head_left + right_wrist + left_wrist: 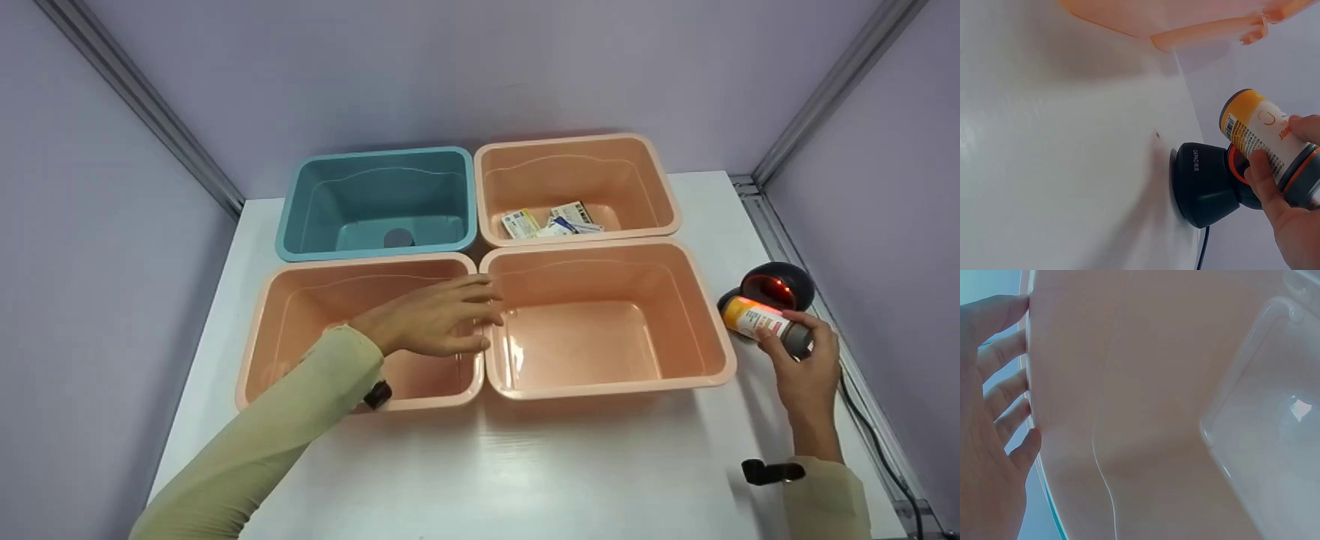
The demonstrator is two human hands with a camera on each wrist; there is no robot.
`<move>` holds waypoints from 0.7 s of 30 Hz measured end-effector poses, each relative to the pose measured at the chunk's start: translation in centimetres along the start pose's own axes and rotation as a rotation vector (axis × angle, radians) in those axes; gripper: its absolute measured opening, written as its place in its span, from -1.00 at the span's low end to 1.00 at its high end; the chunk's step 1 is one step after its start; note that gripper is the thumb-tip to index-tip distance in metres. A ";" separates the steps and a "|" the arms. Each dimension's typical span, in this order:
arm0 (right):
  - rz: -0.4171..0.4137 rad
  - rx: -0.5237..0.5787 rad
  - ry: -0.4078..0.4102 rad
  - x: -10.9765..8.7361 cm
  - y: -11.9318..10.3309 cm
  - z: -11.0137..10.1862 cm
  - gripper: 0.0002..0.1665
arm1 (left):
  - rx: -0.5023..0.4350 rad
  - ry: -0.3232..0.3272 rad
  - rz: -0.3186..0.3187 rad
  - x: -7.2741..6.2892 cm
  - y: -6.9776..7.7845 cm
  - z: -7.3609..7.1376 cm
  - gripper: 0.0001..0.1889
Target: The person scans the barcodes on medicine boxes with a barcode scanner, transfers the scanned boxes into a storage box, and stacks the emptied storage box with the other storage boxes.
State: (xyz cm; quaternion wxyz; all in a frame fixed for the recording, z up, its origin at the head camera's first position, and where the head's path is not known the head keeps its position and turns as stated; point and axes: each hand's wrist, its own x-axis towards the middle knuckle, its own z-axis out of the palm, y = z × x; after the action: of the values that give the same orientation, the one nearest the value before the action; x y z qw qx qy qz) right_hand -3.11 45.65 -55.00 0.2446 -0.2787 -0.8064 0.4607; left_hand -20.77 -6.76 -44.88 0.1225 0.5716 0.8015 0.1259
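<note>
My right hand [808, 367] grips a cylindrical can [754, 319] with a yellow and white label and a dark end. The can is tilted, right in front of a black barcode scanner [780, 285] that glows red. In the right wrist view, the can [1266, 132] shows a printed barcode on its side, and the scanner [1204, 180] stands on its round base. My left hand [431, 319] hovers with spread fingers over the inner rims of the front left bin [360, 405] and the front right bin [607, 386], holding nothing.
A teal bin [375, 255] at the back left holds a round grey thing [398, 238]. Several small boxes [520, 223] lie in the back right peach bin [577, 142]. The scanner's black cable [874, 427] runs along the table's right edge. Walls stand behind and beside the table.
</note>
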 end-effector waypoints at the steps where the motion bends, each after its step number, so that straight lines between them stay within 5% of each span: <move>1: -0.029 -0.030 0.006 -0.2 0.2 0.1 -0.42 | 0.000 0.001 0.003 0.0 0.0 0.0 -0.46; 5: -0.171 -0.108 0.038 -0.8 0.6 0.5 -0.46 | -0.009 0.001 0.002 0.0 0.1 0.0 -0.47; 9: -0.290 -0.060 0.062 -1.2 0.9 0.8 -0.50 | -0.002 0.001 -0.011 -0.1 0.2 0.0 -0.49; 21: -0.462 -0.042 0.169 -1.7 1.8 0.8 -0.52 | -0.008 -0.018 -0.035 0.0 0.3 -0.1 -0.48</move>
State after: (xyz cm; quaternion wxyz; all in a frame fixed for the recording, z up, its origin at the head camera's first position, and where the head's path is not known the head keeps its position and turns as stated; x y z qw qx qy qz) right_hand -2.03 44.74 -57.18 0.4043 -0.1297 -0.8347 0.3507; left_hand -20.54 -6.71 -44.67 0.1343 0.5582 0.8097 0.1220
